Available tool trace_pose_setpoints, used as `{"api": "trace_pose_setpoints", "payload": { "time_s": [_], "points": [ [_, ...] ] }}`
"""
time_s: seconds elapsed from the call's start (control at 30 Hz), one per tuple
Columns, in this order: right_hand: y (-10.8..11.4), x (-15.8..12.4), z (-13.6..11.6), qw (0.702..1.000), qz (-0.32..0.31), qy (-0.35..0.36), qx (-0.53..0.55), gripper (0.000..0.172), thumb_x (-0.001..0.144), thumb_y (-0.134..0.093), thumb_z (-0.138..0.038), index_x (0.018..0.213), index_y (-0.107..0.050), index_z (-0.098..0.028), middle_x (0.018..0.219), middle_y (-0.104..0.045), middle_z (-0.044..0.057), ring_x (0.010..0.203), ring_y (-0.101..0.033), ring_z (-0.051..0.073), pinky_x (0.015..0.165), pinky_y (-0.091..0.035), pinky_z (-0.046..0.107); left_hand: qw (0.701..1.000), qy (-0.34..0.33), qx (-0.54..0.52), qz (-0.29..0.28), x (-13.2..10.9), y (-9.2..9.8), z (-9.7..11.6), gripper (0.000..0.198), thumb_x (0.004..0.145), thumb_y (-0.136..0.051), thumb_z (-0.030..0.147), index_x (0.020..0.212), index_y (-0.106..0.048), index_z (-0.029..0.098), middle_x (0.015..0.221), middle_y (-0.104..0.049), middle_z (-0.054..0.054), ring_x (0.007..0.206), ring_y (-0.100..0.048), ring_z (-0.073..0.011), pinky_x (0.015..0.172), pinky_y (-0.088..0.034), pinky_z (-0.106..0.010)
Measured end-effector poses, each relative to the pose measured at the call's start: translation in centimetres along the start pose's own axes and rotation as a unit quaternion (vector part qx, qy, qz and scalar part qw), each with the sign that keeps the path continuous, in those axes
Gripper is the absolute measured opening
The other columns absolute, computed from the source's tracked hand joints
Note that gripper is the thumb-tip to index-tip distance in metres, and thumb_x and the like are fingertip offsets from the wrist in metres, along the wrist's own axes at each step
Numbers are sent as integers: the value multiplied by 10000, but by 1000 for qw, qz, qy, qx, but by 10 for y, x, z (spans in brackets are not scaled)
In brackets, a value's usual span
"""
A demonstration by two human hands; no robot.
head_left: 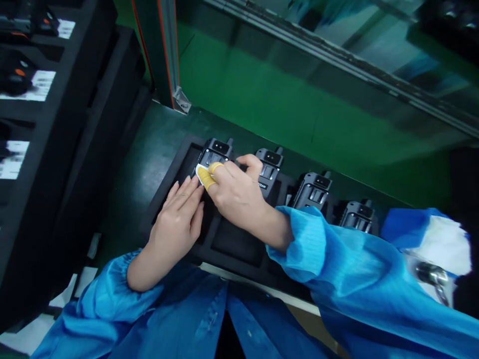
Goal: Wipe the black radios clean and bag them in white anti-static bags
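A black foam tray [239, 242] holds several black rugged handheld devices with stub antennas. At the leftmost device [215, 152] both hands meet. My right hand [237, 192] wears yellow coverings on its fingers and pinches a small white piece, cloth or paper, against that device's left side. My left hand [177, 217] lies flat with fingers stretched out, its tips touching the device's lower left edge. Both hands hide the lower part of this device. Just right of my right hand sits a second device [270, 159], partly covered; a third device [312, 189] lies beyond it.
Stacked black foam trays [101, 99] with devices and white labels rise at the left. A metal post [164, 55] stands behind the tray, beside a green panel [254, 85]. A blue-and-white bundle [426, 239] lies at the right, near my sleeve.
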State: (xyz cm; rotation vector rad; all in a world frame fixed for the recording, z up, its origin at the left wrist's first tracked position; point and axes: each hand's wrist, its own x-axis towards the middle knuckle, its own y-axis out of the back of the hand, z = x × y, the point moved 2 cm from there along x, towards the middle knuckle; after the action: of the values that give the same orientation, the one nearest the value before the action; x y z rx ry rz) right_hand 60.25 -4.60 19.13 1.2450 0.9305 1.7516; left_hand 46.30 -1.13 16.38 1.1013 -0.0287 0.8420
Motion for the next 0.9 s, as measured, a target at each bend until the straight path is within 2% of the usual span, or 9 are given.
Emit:
{"api": "trace_pose_setpoints", "payload": {
  "time_s": [0.1, 0.2, 0.33, 0.43, 0.5, 0.63, 0.7, 0.77, 0.9],
  "points": [
    [-3, -8, 3, 998, -59, -29, 18, 334, 903, -428, -79, 687, -654, -197, 710, -562, 20, 780, -419, 163, 898, -210, 409, 1000, 4, -3, 1, 1, 1, -1, 303, 932, -470, 157, 1180, -643, 128, 1259, -667, -149, 1201, -618, -261, 1065, -481, -475],
    [7, -33, 21, 991, -82, -90, 48, 346, 907, -405, -91, 713, -671, -197, 764, -594, 23, 795, -441, 159, 889, -210, 418, 1000, -2, -5, 6, 1, 2, -3, 301, 931, -488, 185, 1179, -649, 128, 1260, -664, -154, 1207, -614, -261, 1061, -484, -465],
    [50, -97, 60, 957, -46, -287, 8, 329, 889, -387, -139, 841, -700, -229, 793, -603, 25, 814, -488, 175, 867, -228, 439, 999, -27, 8, 14, 2, 5, -5, 311, 915, -532, 202, 1190, -655, 124, 1247, -664, -170, 1184, -626, -274, 1053, -490, -462],
    [94, -160, 81, 894, -25, -440, -77, 284, 850, -439, -187, 915, -712, -231, 854, -617, 54, 850, -517, 203, 859, -257, 454, 999, -32, 23, 22, 5, 7, -5, 328, 901, -560, 225, 1204, -660, 148, 1239, -668, -158, 1148, -646, -283, 1040, -496, -473],
    [123, -202, 87, 840, -43, -527, -120, 283, 819, -466, -186, 935, -723, -207, 883, -627, 81, 839, -528, 204, 852, -279, 451, 999, -35, 27, 31, 8, 8, -4, 344, 889, -581, 251, 1201, -667, 135, 1218, -676, -168, 1118, -661, -296, 1019, -511, -475],
    [160, -274, 76, 713, -177, -662, -145, 249, 727, -519, -141, 825, -745, -103, 868, -640, 148, 725, -506, 182, 762, -323, 392, 998, -42, 34, 44, 11, 11, 1, 408, 885, -573, 318, 1182, -679, 59, 1187, -669, -226, 1101, -658, -343, 998, -518, -489],
    [164, -301, 65, 679, -246, -682, -117, 268, 716, -513, -122, 829, -754, -92, 869, -649, 153, 675, -491, 169, 690, -320, 349, 997, -33, 44, 47, 11, 12, 4, 454, 890, -546, 361, 1170, -682, 30, 1167, -671, -247, 1086, -664, -357, 983, -526, -493],
    [160, -324, 57, 668, -275, -685, -91, 307, 739, -487, -130, 871, -762, -95, 889, -661, 152, 650, -489, 167, 641, -310, 326, 997, -12, 57, 48, 13, 13, 8, 501, 885, -525, 409, 1170, -684, 29, 1163, -675, -246, 1067, -675, -361, 956, -542, -492],
    [137, -359, 54, 668, -246, -696, -98, 390, 793, -419, -155, 981, -754, -86, 950, -676, 180, 705, -536, 213, 635, -333, 330, 995, 28, 84, 36, 17, 14, 13, 615, 853, -485, 491, 1204, -661, 17, 1242, -640, -251, 1142, -637, -377, 964, -530, -502]
  ]
}}
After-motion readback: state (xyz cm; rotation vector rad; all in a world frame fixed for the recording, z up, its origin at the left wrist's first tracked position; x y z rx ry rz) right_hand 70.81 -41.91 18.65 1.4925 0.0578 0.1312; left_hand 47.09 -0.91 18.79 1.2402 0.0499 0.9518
